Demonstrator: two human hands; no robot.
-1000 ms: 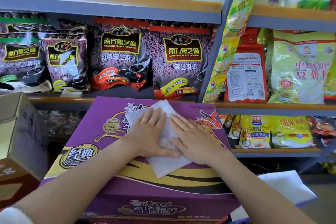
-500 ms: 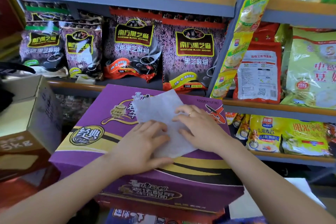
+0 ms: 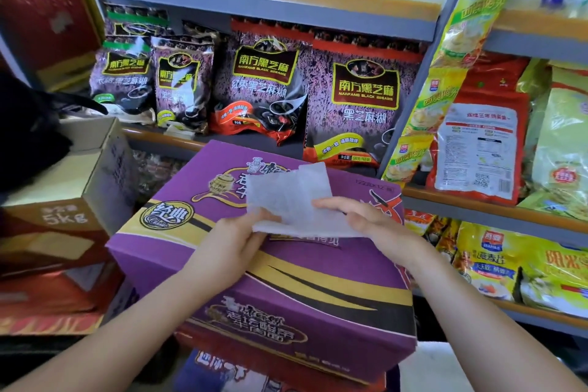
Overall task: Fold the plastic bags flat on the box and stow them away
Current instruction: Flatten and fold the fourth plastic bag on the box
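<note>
A folded white translucent plastic bag (image 3: 288, 197) is lifted at its near edge off the top of a purple printed carton (image 3: 286, 274). My left hand (image 3: 237, 239) grips the bag's near left corner from below, fingers curled under it. At the bag's near right edge, my right hand (image 3: 366, 219) pinches it, with fingers lying over the top and the thumb beneath. The bag's far end tilts up and away over the carton's far half.
Shop shelves (image 3: 286, 9) full of black sesame packets (image 3: 362, 102) and yellow and red food bags (image 3: 477, 137) stand right behind the carton. A brown open cardboard box (image 3: 79, 175) sits at the left on red boxes. More boxes lie under the purple carton.
Both hands had been pressing the bag flat on the carton; they slid to its near edge, took hold and raised it. The camera shifted left and closer.
</note>
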